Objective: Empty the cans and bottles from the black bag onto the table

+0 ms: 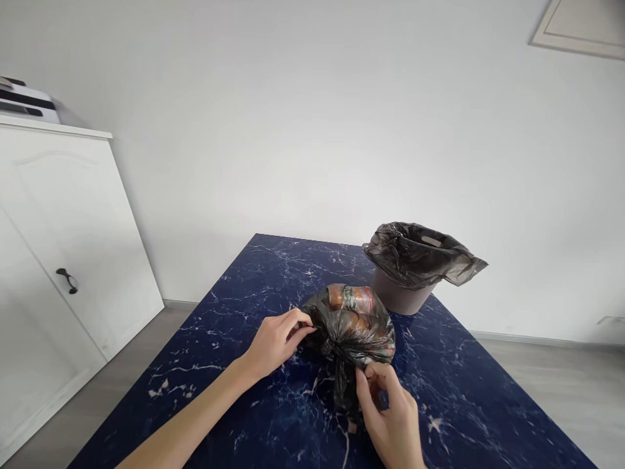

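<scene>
Filled black bag (364,326) lies on the blue table (219,319), ahead of and between both hands, its gathered neck (336,348) facing the person. Left hand (283,335) pinches plastic left of the neck; right hand (388,413), lower right, apparently pinches plastic, contact partly hidden.

The blue, white-veined surface (278,417) carries a gathered black plastic bag (364,322) and, farther back to the right, a brown bin (398,296).
</scene>
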Tool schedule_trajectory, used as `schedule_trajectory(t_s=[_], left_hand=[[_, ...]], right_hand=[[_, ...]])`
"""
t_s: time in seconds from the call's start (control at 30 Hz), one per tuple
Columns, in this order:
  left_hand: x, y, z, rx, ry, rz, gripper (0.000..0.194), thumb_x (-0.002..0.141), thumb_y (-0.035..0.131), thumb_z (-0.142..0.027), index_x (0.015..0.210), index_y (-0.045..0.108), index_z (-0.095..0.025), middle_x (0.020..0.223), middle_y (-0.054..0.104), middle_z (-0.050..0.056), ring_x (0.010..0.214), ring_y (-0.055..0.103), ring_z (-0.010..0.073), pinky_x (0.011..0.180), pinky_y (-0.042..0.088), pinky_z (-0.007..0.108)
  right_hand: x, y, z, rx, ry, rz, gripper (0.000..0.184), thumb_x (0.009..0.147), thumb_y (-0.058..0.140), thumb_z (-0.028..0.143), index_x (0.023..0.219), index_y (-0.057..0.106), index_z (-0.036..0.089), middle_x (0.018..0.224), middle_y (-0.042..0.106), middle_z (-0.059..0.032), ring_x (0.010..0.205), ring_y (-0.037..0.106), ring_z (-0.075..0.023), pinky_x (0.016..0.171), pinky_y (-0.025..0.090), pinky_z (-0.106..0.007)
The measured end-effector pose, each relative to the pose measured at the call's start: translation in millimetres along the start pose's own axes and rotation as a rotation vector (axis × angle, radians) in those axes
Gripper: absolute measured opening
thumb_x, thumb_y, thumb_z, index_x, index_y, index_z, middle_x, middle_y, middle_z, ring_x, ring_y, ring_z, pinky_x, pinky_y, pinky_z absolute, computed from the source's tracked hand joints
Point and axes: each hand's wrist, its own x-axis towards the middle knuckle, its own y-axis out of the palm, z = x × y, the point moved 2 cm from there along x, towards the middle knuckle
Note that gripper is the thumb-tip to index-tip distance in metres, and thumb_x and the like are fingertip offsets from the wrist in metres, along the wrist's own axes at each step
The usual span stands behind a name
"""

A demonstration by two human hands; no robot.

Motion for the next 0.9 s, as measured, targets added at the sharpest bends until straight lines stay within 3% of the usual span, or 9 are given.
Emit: schedule_trajectory(t_s=[0.2,0.4,0.53,0.73,0.9], left_hand=[[0.3,2.3,-11.3,-0.086,-0.035,-0.005,0.015,0.112,0.055,-0.036,0.107,0.061,-0.023,0.086,0.069,-0.001,0.065,0.061,0.0121,0.064,0.048,0.024],[-0.2,5.6,-26.2,-0.198,-0.062,0.042,0.014,0.111,0.055,-0.034,0.106,0.061,-0.023,0.087,0.068,-0.001,0.067,0.062,0.0122,0.065,0.048,0.024],[0.3,5.3,-31.6,-0.296,-0.092,0.079,0.013,0.110,0.057,-0.034,0.105,0.062,-0.023,0.090,0.069,0.001,0.073,0.064,0.0135,0.069,0.051,0.025],[3.7,4.1,-35.0,-0.450,-0.163,0.151,0.017,0.110,0.059,-0.039,0.103,0.061,-0.023,0.079,0.066,-0.002,0.066,0.066,0.0131,0.066,0.054,0.025],[5.2,6.0,-28.6,-0.472,-0.248,0.085,0.019,0.111,0.055,-0.041,0.105,0.056,-0.023,0.070,0.062,-0.004,0.059,0.063,0.0136,0.062,0.053,0.026]], right_hand=[[0.2,2.6,1.1,0.014,-0.030,0.021,0.013,0.104,0.064,0.034,0.104,0.055,0.024,0.061,0.052,0.0098,0.047,0.053,-0.0098,0.048,0.044,-0.018],[-4.1,5.3,2.1,0.051,-0.081,0.166,0.022,0.103,0.068,0.035,0.118,0.061,0.021,0.057,0.051,0.0123,0.041,0.051,-0.0078,0.048,0.044,-0.017],[-5.7,7.6,-0.4,-0.030,-0.140,0.194,0.029,0.104,0.068,0.040,0.124,0.065,0.019,0.056,0.052,0.0118,0.041,0.051,-0.0077,0.048,0.043,-0.018],[-5.8,9.4,-5.3,-0.059,-0.101,0.187,0.028,0.110,0.058,0.042,0.099,0.072,0.021,0.053,0.050,0.0100,0.038,0.053,-0.0063,0.048,0.041,-0.018],[-4.8,7.4,-4.4,-0.014,-0.063,0.174,0.022,0.110,0.060,0.037,0.098,0.068,0.020,0.053,0.051,0.0110,0.037,0.053,-0.0059,0.047,0.040,-0.017]])
